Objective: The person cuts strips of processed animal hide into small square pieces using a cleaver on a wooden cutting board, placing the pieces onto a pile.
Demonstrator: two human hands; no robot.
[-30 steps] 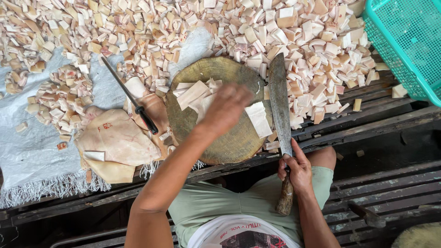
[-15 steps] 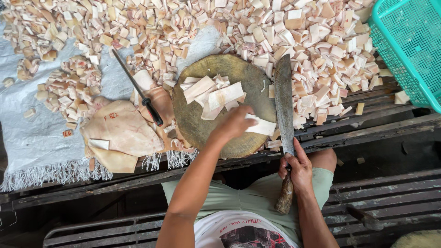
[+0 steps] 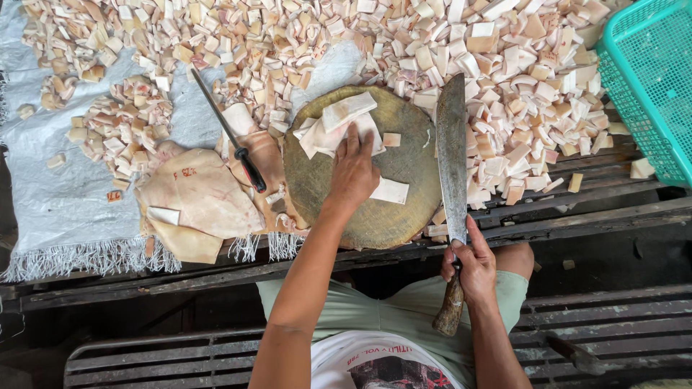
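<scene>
My left hand (image 3: 353,171) rests flat on the round wooden chopping block (image 3: 364,216), fingers touching a small stack of pale meat strips (image 3: 337,124). Another strip (image 3: 390,191) lies just right of the hand. My right hand (image 3: 471,266) grips the wooden handle of a long cleaver (image 3: 451,155). Its blade lies along the block's right edge, tip pointing away from me.
A large slab of pale skin (image 3: 198,198) and a sharpening steel (image 3: 231,137) lie left of the block on white woven sheeting (image 3: 58,209). Several cut cubes (image 3: 504,79) cover the far bench. A teal plastic basket (image 3: 652,79) stands at right.
My left hand moved back from the block's near right part toward its middle and onto the stacked strips. The cleaver stayed in place beside the block.
</scene>
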